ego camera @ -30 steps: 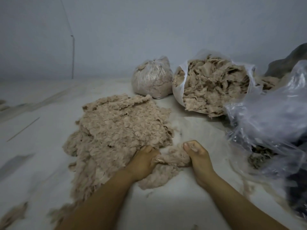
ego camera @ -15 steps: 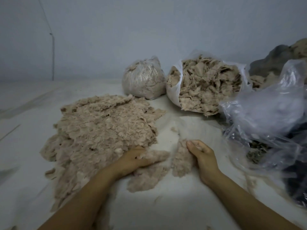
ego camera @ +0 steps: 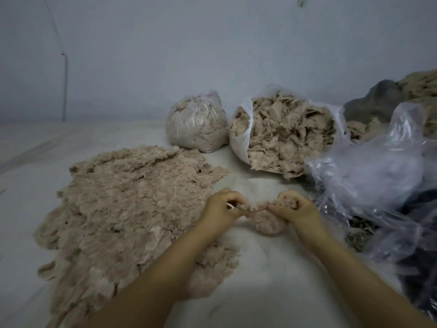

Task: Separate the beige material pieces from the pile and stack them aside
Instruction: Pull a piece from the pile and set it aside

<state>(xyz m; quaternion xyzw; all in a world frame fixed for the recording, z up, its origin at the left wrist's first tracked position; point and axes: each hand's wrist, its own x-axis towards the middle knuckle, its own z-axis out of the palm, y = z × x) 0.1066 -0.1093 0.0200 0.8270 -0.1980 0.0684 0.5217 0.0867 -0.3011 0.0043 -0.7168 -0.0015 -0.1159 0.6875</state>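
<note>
Both forearms reach forward, wrists raised. Left hand (ego camera: 218, 209) and right hand (ego camera: 295, 208) each pinch same beige clump (ego camera: 264, 218), grip curled tight (knuckles up), just right of flat beige pile (ego camera: 132, 200).

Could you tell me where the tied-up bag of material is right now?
The tied bag sits at centre back by the wall, just left of the open bag.

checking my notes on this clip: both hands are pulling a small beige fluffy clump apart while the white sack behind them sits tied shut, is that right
Not quite. The head view shows the white sack lying open, with loose beige pieces spilling from its mouth; the clear bag left of it is the closed one. The rest holds: the left hand and right hand both pinch the small beige fluffy clump.
</note>
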